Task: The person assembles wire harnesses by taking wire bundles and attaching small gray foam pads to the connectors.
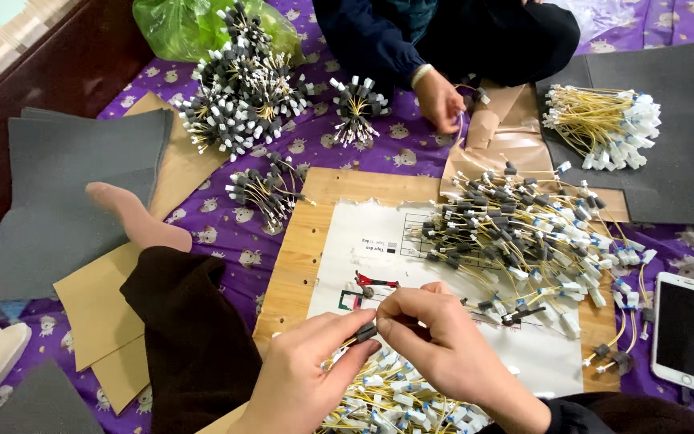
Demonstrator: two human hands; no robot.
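Note:
My left hand (307, 371) and my right hand (435, 337) meet over a wooden board (295, 265) with a white printed sheet (363, 241) on it. Together they pinch a small dark sleeve (365, 331) on a thin yellow wire. Under my wrists lies a heap of yellow wires with white plugs (395, 398). A bigger loose pile of wires with dark sleeves and white plugs (524, 233) covers the board's right side.
Another person's hand (439, 100) works across from me. Bundles of finished wires (238, 96) lie top left by a green bag (178, 28), another bundle (604, 124) on grey foam. A white phone (687, 331) lies right. My leg and socked foot (134, 217) stretch left.

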